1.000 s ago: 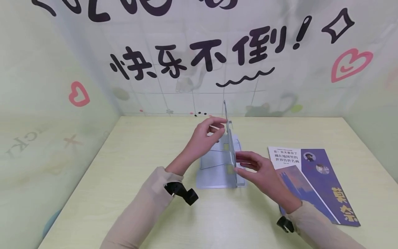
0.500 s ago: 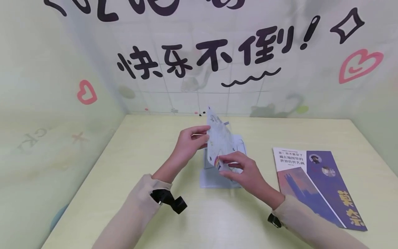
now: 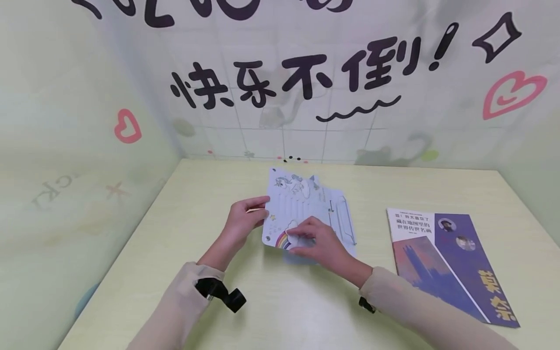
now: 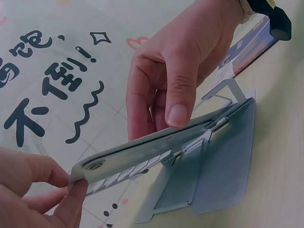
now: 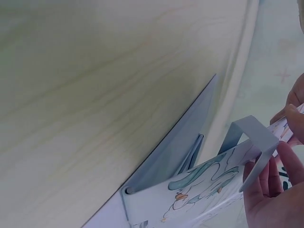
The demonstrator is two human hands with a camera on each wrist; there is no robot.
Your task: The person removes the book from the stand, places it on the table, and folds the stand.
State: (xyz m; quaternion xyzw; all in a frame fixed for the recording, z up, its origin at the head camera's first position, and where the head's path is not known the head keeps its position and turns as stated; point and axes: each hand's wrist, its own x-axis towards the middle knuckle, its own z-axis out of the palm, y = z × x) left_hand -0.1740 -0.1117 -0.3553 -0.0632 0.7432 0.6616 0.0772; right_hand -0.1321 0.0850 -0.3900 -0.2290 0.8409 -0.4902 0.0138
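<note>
A pale folding book stand (image 3: 299,201) is partly opened, its panel printed with a unicorn and a rainbow and leaning left above the base plate (image 3: 299,259). My left hand (image 3: 240,219) pinches the panel's left edge between thumb and fingers; in the left wrist view those fingertips grip the panel corner. Near the rainbow corner, my right hand (image 3: 325,245) has thumb and fingers curled at the panel's front edge. A bent tab (image 5: 259,133) sticks out beside my right fingers in the right wrist view. Wire-like support legs (image 4: 173,209) show under the panel.
A book (image 3: 455,267) with a purple and white cover lies flat on the pale wooden table (image 3: 183,204) to the right. A printed curtain (image 3: 245,43) with dark lettering hangs behind the table and along both sides.
The stand's panel has swung from upright and edge-on down to the left, so its printed face now shows. Both hands have moved left with it, the left one also lower.
</note>
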